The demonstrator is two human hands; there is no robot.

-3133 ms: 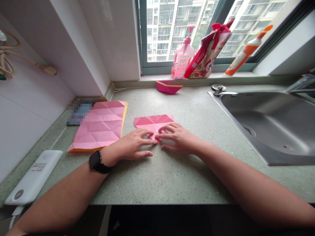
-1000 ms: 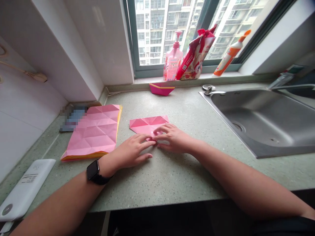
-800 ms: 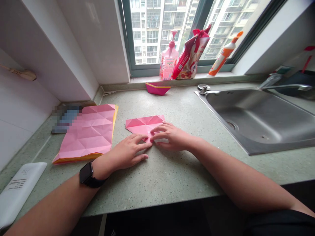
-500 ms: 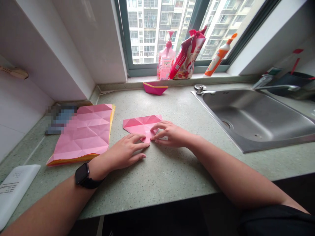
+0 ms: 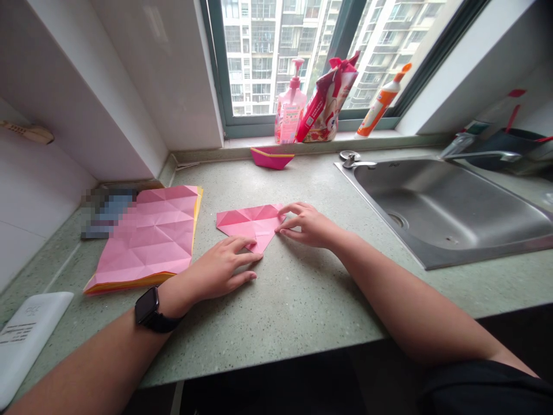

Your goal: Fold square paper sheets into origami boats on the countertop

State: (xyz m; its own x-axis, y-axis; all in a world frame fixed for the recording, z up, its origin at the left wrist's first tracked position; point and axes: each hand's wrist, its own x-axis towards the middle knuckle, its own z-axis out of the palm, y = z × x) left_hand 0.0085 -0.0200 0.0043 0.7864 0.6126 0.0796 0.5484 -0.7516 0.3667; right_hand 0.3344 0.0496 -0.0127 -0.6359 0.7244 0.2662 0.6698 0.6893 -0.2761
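A folded pink sheet of paper [image 5: 250, 219] lies flat on the counter, its straight edge away from me and its point toward me. Fingertips of my left hand [image 5: 227, 262] rest on its lower left side near the point, fingers stretched out. My right hand [image 5: 309, 225] is at the paper's right edge, fingers spread and touching or just over the right corner. Left of it lies a stack of creased pink and yellow paper [image 5: 151, 236]. A small magenta folded paper boat [image 5: 272, 159] sits farther back, below the windowsill.
A steel sink [image 5: 453, 207] is set into the green speckled counter [image 5: 280, 323] on the right. On the windowsill stand a pink pump bottle [image 5: 290, 112], a red bag [image 5: 330, 104] and an orange-and-white bottle [image 5: 380, 106]. A white flat object [image 5: 32, 334] lies at the left.
My right hand has slid right and slightly away from me, from the paper's middle to its right edge. My left hand stays nearly where it was.
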